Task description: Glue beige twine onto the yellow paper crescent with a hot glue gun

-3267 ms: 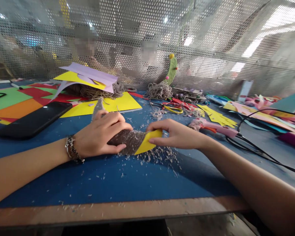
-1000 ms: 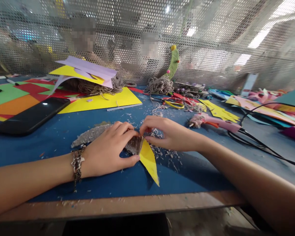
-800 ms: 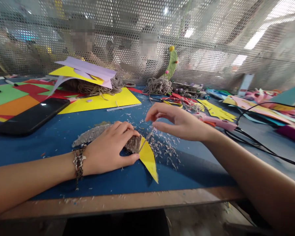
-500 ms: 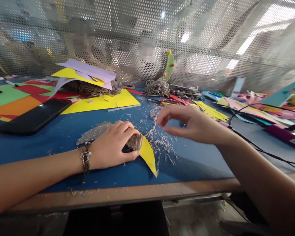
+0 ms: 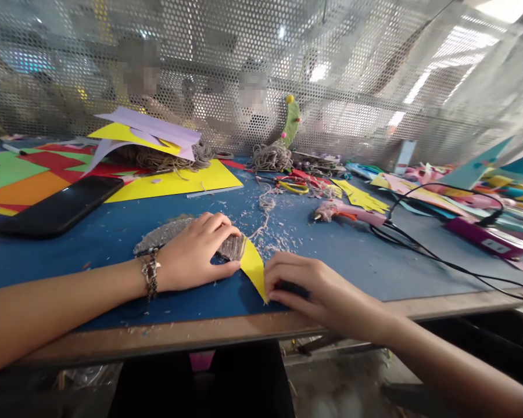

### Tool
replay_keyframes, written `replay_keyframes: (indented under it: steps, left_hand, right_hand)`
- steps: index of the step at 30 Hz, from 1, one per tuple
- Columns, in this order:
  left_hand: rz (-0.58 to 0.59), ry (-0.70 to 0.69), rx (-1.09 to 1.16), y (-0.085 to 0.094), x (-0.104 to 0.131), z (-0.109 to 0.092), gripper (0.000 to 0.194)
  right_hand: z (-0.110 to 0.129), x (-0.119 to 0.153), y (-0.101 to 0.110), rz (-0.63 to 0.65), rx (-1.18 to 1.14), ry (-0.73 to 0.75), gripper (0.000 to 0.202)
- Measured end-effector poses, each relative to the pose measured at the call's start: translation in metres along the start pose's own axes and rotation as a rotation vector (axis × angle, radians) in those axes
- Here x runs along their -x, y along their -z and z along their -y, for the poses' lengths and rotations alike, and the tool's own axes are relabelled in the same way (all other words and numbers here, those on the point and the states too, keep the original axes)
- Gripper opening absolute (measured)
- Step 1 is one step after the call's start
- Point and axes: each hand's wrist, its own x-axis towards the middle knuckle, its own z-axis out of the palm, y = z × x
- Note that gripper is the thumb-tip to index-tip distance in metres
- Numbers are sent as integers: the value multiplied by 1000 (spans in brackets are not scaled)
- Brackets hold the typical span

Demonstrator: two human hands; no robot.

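Yellow pointed paper shape [image 5: 253, 268], wrapped over much of its length in grey-brown twine, lies flat on the blue table [image 5: 375, 255] near the front edge. The left hand [image 5: 196, 255] presses down on the wrapped part, fingers curled over it. The right hand [image 5: 305, 287] rests just beside the bare yellow tip, fingers bent, fingertips touching the tip; whether it grips anything cannot be told. A loose twine strand [image 5: 264, 212] runs from the wrapping toward a pink glue gun [image 5: 348, 212].

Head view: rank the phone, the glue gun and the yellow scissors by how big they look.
1. Phone: largest, though it lies nearer the camera than the scissors.
2. Glue gun: clearly smaller than the phone.
3. Yellow scissors: smallest, partly hidden in scraps and farthest back.
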Motion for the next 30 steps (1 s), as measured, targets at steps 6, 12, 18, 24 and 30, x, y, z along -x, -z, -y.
replay_keyframes:
  steps: [6, 12, 18, 24, 30]
  left_hand:
    - [-8, -7, 4, 1, 0, 0, 39]
    - [-15, -22, 13, 1, 1, 0, 39]
    - [-18, -19, 29, 1, 2, 0, 38]
    - [-19, -22, 37, 0, 2, 2, 39]
    - [-24, -24, 32, -1, 2, 4, 39]
  right_hand:
    - [1, 14, 12, -129, -354, -59, 16]
    - [0, 11, 18, -168, -637, -2, 15]
    - [-29, 6, 59, -235, 373, -214, 11]
    - [-29, 3, 84, 30, 468, -97, 15]
    - [-12, -13, 95, -87, 302, -304, 28]
